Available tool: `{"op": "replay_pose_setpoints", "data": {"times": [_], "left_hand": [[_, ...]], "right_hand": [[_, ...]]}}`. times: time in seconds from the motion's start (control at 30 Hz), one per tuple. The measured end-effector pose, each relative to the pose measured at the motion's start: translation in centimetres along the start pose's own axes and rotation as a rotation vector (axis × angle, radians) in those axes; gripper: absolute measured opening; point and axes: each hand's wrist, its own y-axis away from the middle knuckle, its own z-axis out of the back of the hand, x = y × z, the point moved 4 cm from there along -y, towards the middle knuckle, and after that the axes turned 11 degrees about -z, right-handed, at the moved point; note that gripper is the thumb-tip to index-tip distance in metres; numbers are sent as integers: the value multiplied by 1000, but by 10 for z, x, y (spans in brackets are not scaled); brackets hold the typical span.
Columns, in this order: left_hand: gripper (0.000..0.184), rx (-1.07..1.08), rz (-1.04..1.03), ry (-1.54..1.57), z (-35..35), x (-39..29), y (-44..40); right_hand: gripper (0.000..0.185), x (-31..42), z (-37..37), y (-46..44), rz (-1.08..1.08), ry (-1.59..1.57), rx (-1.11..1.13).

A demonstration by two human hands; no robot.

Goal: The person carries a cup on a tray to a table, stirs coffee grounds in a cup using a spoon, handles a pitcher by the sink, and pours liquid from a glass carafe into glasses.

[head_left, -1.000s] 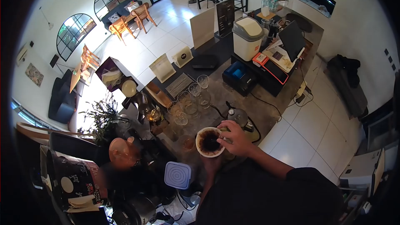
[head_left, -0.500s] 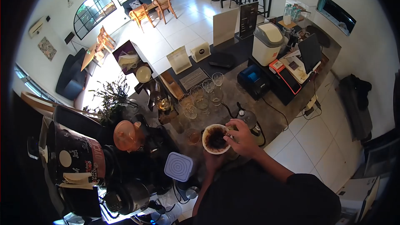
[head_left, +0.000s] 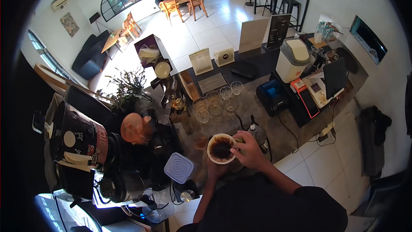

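A white cone-shaped coffee filter (head_left: 211, 156) with dark wet coffee grounds (head_left: 221, 149) inside is held up over the counter's near edge. My left hand (head_left: 217, 170) supports it from below, its fingers mostly hidden behind the cone. At the right rim is my right hand (head_left: 249, 149), thumb and fingers pinched together just over the grounds; whatever sits in the pinch is too small to make out. A small glass (head_left: 200, 141) with reddish-brown liquid stands left of the filter. Just beyond my right hand is a metal kettle (head_left: 258, 134) with a dial on top.
Several clear glasses (head_left: 214, 104) stand farther back on the counter (head_left: 251, 99). A grinder-like machine (head_left: 81, 133) and an orange-lidded container (head_left: 135, 128) are at left, near a square grey-lidded item (head_left: 179, 168). A blue-black printer (head_left: 272, 97) and its cable lie right.
The view has shifted, so the room appears lower and farther right. The filter stays in my left hand; my right fingers remain pinched at its rim, slightly lower over the grounds.
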Motion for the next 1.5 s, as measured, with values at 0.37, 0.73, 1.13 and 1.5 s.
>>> {"op": "replay_pose_setpoints", "data": {"times": [0.37, 0.73, 1.13, 1.5], "left_hand": [[78, -93, 110, -367, -38, 43, 37], [63, -273, 145, -136, -13, -32, 8], [59, -167, 85, -343, -27, -14, 20], [62, -83, 16, -352, -30, 11, 33]], "right_hand": [[16, -15, 13, 1, 131, 21, 135], [15, -17, 18, -13, 197, -1, 206], [17, -19, 11, -31, 248, 28, 232], [16, -27, 8, -4, 182, -33, 176]]}}
